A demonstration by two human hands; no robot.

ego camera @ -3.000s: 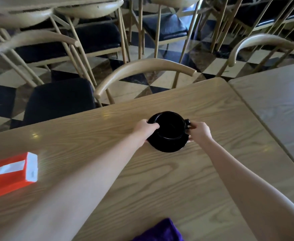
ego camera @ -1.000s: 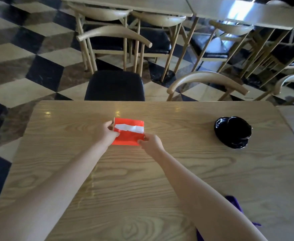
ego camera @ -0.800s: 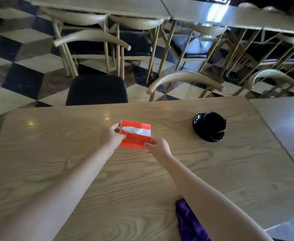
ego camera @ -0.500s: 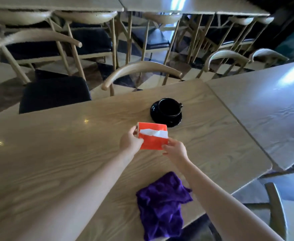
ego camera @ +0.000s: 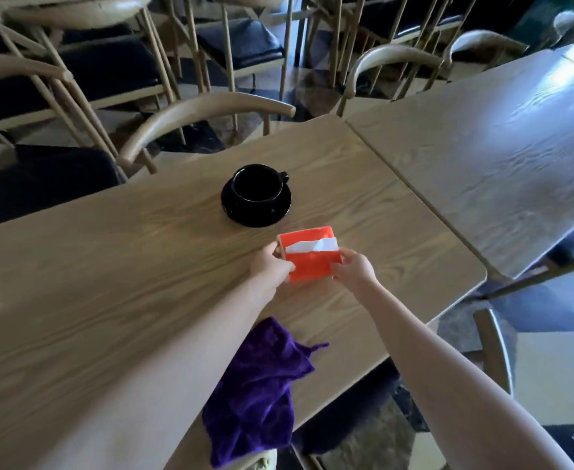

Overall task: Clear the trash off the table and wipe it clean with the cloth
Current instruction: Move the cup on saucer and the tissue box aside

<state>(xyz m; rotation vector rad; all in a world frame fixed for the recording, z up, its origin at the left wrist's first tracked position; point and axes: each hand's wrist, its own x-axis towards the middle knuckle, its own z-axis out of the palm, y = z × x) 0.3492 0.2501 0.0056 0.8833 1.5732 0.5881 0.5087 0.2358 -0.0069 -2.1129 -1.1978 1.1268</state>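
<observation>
Head view looks down on a pale wood-grain surface (ego camera: 109,283) where both hands grip an orange tissue pack (ego camera: 309,257) by its short ends. Left hand (ego camera: 270,262) pinches the pack's left end with thumb and fingers closed on it; right hand (ego camera: 353,269) closes on the right end the same way. White tissue shows through the slot along the pack's top. Whether the pack rests on the wood or is lifted just clear of it is hard to tell from this angle. Just beyond the pack stands a black cup (ego camera: 258,183) on a black saucer (ego camera: 257,212), apart from the pack, handle pointing right. On the near side of the pack, well apart from it, a crumpled purple cloth (ego camera: 258,398) lies at the wood's near edge, partly hanging over and partly covered by the left forearm. Right of the pack, a second table (ego camera: 499,137) butts against this one.
</observation>
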